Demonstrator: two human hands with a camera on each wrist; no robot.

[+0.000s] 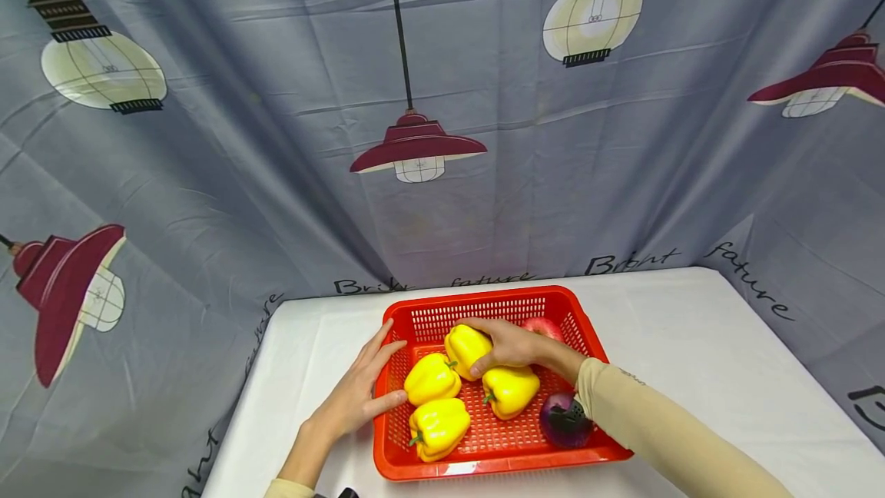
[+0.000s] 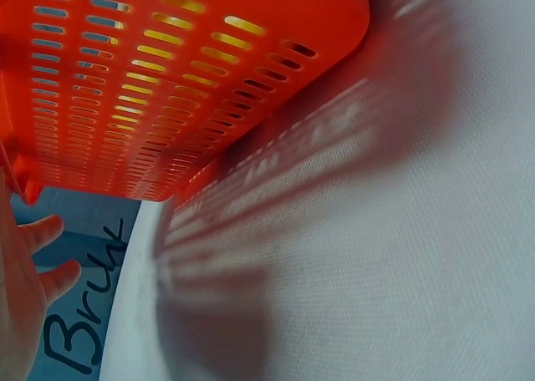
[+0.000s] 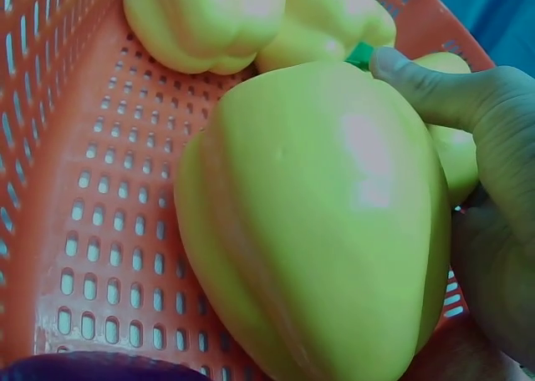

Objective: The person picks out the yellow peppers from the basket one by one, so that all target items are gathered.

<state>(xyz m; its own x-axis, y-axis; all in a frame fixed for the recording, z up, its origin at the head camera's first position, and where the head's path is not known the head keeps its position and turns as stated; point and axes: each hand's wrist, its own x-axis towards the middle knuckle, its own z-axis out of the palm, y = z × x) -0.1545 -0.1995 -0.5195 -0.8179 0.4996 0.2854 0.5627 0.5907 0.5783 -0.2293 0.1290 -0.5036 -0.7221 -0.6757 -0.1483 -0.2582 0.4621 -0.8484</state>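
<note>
In the head view, a red plastic basket [image 1: 484, 463] holds several yellow bell peppers. My right hand [image 1: 508, 343] reaches in and grips the yellow bell pepper [image 1: 465, 348] at the back, thumb in front and fingers over its far side. Close beside that hand lies another yellow pepper [image 1: 510, 392], which fills much of the right wrist view. Two more peppers, one yellow pepper [image 1: 432, 380] and a nearer yellow pepper [image 1: 440, 429], sit at the basket's left. My left hand [image 1: 356, 390] rests at the left rim with fingers spread, its thumb reaching over the edge.
A red apple [image 1: 542, 327], partly hidden by the right hand, lies at the back right of the basket. At the front right is a round dark purple vegetable [image 1: 563, 423]. The basket stands on a white-covered table [image 1: 698, 375], with a grey printed curtain [image 1: 442, 229] behind.
</note>
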